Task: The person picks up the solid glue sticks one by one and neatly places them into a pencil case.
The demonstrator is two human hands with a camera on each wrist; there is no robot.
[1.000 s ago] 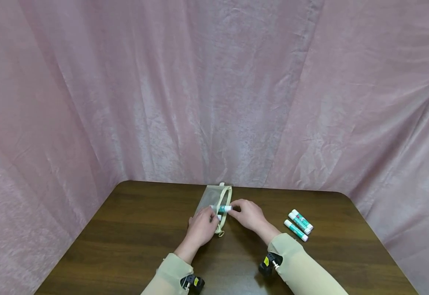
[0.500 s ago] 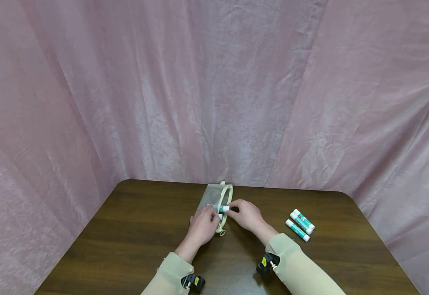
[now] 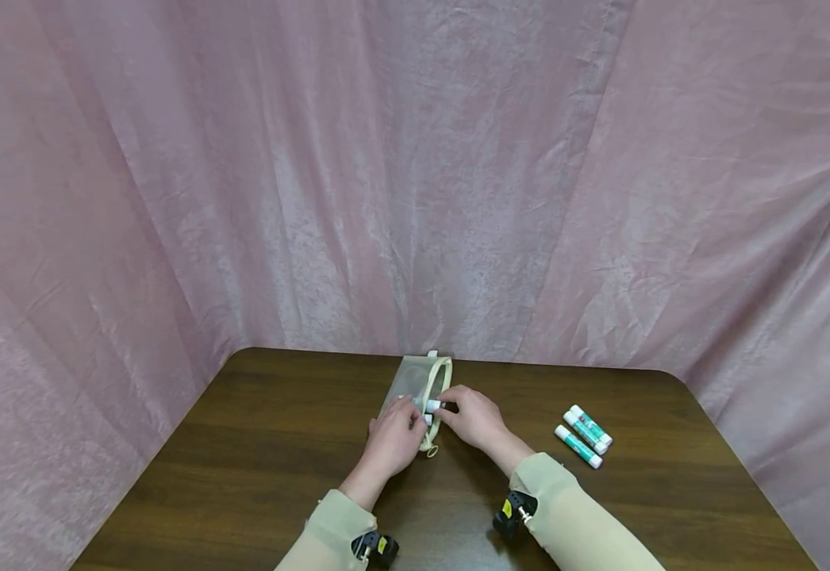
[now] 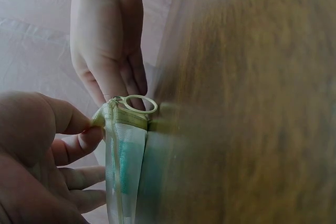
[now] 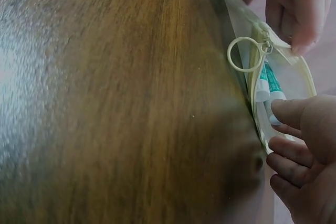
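A see-through mesh zip pouch [image 3: 408,377] with a cream zip edge lies flat near the table's far side, its mouth facing right. My left hand [image 3: 395,434] pinches the upper edge of the mouth between thumb and forefinger, holding it apart. With thumb and fingertips my right hand [image 3: 475,416] pinches the white end of a green-and-white glue stick [image 5: 276,99], most of which is inside the pouch. Beside it, another glue stick [image 5: 262,88] lies within. A cream ring pull [image 5: 231,56] hangs at the near corner of the zip.
To the right, three more glue sticks [image 3: 578,446] lie on the brown wooden table [image 3: 279,444], two side by side and one slightly apart. A pink curtain [image 3: 415,198] hangs behind the table's far edge.
My right hand has moved slightly left, pushing the glue stick deeper into the pouch; its green part has slipped out of sight in the head view. My left hand keeps its hold.
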